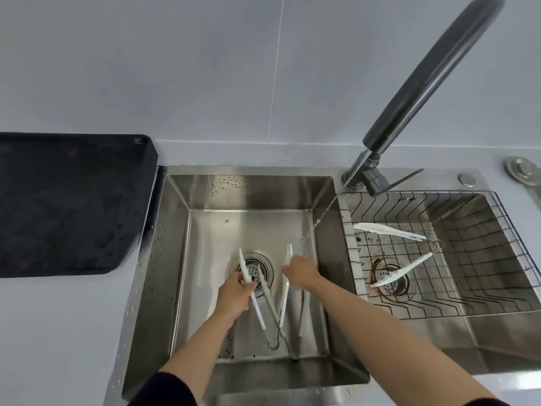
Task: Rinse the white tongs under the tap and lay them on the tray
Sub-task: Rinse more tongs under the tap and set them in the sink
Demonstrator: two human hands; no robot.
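Curling round white tongs (244, 268), the left hand (235, 294) sits low in the sink (175, 259). The right hand (298, 273) grips a second pair (288, 254) there. Both pairs are slim, splayed and wire-looped at the hinge. Water (320, 216) from the tap (433, 74) falls into the sink. A black tray (67, 200) lies left of the sink.

Tray (67, 206) left of sink (248, 170); tongs (389, 231) in basket (497, 259) at right

Three pairs of white tongs show: a left pair (258, 310), a middle pair (283, 303), a right pair (392, 232). There are two basins, left basin (248, 194) and right basin (497, 332). There is one tap (433, 74), one wire basket (483, 230), one black tray (67, 200).
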